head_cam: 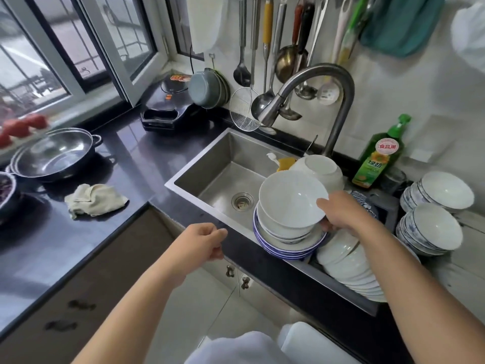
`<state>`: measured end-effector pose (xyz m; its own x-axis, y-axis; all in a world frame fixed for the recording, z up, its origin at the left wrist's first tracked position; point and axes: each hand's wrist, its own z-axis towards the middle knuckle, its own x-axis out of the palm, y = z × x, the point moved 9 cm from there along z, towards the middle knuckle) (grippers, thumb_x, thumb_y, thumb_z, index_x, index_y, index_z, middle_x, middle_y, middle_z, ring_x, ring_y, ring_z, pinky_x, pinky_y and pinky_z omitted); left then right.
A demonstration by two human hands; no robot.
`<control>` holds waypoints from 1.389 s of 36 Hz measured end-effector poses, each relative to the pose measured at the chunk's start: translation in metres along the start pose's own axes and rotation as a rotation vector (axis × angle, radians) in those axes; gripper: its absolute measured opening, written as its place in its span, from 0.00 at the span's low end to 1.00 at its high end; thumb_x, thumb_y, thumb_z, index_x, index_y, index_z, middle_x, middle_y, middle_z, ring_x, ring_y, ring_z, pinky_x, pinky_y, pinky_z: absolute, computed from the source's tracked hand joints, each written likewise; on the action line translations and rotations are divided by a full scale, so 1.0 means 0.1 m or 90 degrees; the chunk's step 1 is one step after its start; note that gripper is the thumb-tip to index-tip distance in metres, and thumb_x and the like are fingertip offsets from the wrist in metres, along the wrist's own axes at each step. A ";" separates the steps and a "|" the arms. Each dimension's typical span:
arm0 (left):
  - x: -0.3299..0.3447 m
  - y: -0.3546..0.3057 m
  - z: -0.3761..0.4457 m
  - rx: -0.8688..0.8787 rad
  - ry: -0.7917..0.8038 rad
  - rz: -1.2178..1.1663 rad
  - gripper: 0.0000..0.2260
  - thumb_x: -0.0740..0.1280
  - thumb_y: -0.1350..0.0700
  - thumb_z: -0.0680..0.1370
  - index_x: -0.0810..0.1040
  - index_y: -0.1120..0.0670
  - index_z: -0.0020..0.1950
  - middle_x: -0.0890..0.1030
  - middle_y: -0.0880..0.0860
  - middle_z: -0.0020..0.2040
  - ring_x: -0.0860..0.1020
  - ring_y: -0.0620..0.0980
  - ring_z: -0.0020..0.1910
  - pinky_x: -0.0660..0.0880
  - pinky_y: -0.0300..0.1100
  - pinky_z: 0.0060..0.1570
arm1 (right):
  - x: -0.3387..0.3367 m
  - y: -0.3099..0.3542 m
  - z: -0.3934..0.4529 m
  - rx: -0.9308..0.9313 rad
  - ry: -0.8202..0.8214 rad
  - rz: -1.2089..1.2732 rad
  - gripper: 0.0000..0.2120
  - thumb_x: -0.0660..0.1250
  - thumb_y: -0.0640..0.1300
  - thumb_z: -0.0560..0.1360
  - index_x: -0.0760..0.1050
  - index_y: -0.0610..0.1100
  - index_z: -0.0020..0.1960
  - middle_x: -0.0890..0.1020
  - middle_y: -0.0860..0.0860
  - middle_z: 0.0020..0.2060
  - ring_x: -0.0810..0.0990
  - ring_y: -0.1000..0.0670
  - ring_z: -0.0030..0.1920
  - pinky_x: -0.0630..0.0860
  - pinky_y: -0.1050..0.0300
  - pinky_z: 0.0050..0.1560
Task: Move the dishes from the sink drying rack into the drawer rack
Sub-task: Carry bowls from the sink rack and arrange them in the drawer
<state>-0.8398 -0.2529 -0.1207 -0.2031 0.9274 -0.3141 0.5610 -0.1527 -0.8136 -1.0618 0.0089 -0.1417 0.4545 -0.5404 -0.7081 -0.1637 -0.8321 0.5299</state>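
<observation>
- Head view: dark polished desk (pixel 126 158) wraps around a steel sink (pixel 223 164), with a window behind it to the left and white tiled wall behind.
- Landmark is the sink: its faucet (pixel 315 85) arches over the far right corner, and ladles and a wire strainer (pixel 244 109) hang on the wall behind it.
- At the sink's right end, tilted white bowls and blue-rimmed plates (pixel 286 245) stand packed together on edge.
- Right hand (pixel 341 211) grips the rim of a white bowl (pixel 291 200), thumb on the inner face, fingers curled behind it; the bowl is tilted and sits on top of the plate stack.
- Another white bowl (pixel 320 172) lies upside down just behind the held one.
- More white bowls (pixel 349 264) lean in a row at the sink's near right corner.
- Left hand (pixel 202 243) hovers over the sink's front edge, fingers loosely curled, holding nothing.
- Right of the sink, two stacks of blue-patterned bowls (pixel 433 214) rest on the desk, beside a green detergent bottle (pixel 380 156).
- Left of the sink lie a crumpled cloth (pixel 94 200) and a steel wok (pixel 55 153).
- No drawer rack can be made out.
</observation>
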 end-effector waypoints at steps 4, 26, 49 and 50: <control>0.01 0.05 -0.10 -0.025 0.033 -0.206 0.13 0.68 0.47 0.81 0.79 0.58 0.49 0.83 0.57 0.49 0.85 0.55 0.47 0.81 0.56 0.57 | 0.11 0.29 -0.38 -0.067 0.018 0.029 0.13 0.59 0.44 0.79 0.78 0.36 0.49 0.86 0.44 0.31 0.86 0.43 0.34 0.81 0.51 0.38; -0.18 1.12 -0.33 -0.204 -0.233 -0.601 0.25 0.53 0.72 0.76 0.68 0.53 0.70 0.75 0.57 0.61 0.79 0.65 0.56 0.83 0.53 0.34 | 0.00 0.23 -0.30 -0.100 -0.312 -0.183 0.25 0.66 0.56 0.77 0.70 0.39 0.65 0.72 0.38 0.62 0.73 0.37 0.60 0.75 0.44 0.52; -0.03 0.93 -0.28 -0.197 -0.213 -0.627 0.21 0.55 0.72 0.77 0.68 0.58 0.69 0.74 0.55 0.56 0.79 0.64 0.51 0.81 0.58 0.46 | 1.13 -0.58 -0.37 0.256 0.098 0.827 0.19 0.54 0.33 0.73 0.73 0.41 0.61 0.76 0.35 0.60 0.77 0.30 0.55 0.75 0.25 0.56; -0.03 0.92 -0.28 -0.196 -0.212 -0.627 0.21 0.55 0.72 0.77 0.68 0.58 0.69 0.74 0.55 0.56 0.79 0.64 0.52 0.81 0.59 0.46 | 1.13 -0.57 -0.36 0.256 0.094 0.825 0.20 0.52 0.31 0.73 0.73 0.40 0.61 0.76 0.35 0.59 0.77 0.31 0.54 0.76 0.25 0.54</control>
<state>-0.7652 -0.2600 -0.1812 -0.8564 0.4489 0.2549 0.2003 0.7441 -0.6373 -0.9701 -0.0003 -0.2350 -0.1342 -0.9571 0.2569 -0.7698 0.2640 0.5811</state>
